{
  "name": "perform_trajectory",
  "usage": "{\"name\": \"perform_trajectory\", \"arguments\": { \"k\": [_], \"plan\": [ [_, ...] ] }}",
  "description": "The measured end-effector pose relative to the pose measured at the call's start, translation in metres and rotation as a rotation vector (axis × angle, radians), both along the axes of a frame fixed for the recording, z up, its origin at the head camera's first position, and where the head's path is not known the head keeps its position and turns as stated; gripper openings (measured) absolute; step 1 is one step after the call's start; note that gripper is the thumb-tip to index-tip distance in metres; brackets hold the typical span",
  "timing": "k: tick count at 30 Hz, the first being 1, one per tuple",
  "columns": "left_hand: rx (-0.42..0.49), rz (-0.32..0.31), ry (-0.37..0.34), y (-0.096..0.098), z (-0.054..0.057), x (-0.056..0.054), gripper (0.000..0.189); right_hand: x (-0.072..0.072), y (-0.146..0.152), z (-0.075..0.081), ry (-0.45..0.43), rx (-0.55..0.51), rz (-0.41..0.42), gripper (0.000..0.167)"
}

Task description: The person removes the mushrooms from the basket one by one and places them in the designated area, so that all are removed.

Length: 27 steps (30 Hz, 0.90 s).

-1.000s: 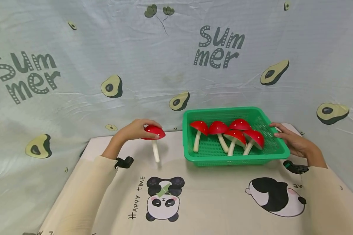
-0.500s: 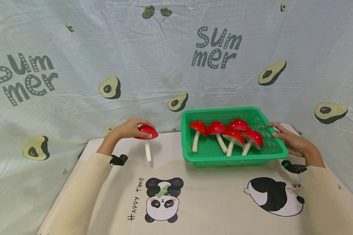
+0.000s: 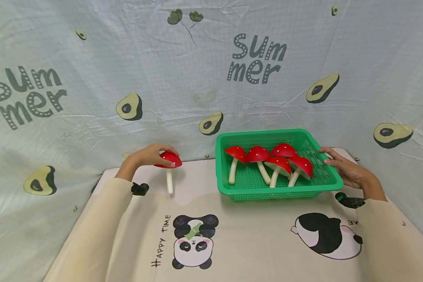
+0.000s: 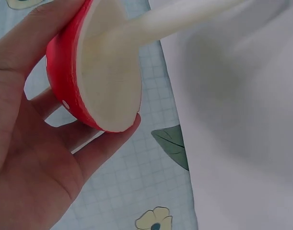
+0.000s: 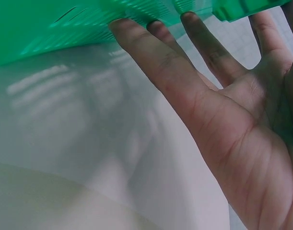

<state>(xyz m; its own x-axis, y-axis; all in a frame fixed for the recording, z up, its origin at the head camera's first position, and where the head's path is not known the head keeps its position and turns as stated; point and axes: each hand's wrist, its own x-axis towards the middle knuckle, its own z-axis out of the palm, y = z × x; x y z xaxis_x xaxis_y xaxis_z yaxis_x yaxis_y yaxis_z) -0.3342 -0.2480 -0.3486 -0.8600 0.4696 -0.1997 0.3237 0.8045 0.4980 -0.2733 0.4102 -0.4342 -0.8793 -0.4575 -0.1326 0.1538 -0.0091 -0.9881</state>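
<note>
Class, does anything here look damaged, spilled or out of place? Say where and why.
Nothing looks damaged or spilled. One mushroom is apart: the left hand holds it outside the green basket, where five others lie.

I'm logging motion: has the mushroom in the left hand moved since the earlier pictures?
Yes: the mushroom in the left hand has moved left against the HAPPY TIME panda print.

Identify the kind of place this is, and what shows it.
Probably a makeshift indoor recording setup: an avocado-print cloth backdrop surrounds the table's far side, the table has a panda-print top, and small black devices sit at both wrists.
</note>
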Motion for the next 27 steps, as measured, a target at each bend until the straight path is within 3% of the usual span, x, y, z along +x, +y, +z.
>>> {"name": "perform_trajectory", "arguments": {
  "k": [13, 27],
  "plan": [
    [0.021, 0.038, 0.012, -0.013, -0.007, -0.006, 0.042, -0.002, -0.001, 0.001, 0.031, 0.091, -0.048, 0.033],
    [-0.017, 0.039, -0.003, -0.017, -0.021, -0.014, 0.036, -0.001, -0.002, 0.000, 0.013, -0.001, -0.014, 0.034]
  ]
}}
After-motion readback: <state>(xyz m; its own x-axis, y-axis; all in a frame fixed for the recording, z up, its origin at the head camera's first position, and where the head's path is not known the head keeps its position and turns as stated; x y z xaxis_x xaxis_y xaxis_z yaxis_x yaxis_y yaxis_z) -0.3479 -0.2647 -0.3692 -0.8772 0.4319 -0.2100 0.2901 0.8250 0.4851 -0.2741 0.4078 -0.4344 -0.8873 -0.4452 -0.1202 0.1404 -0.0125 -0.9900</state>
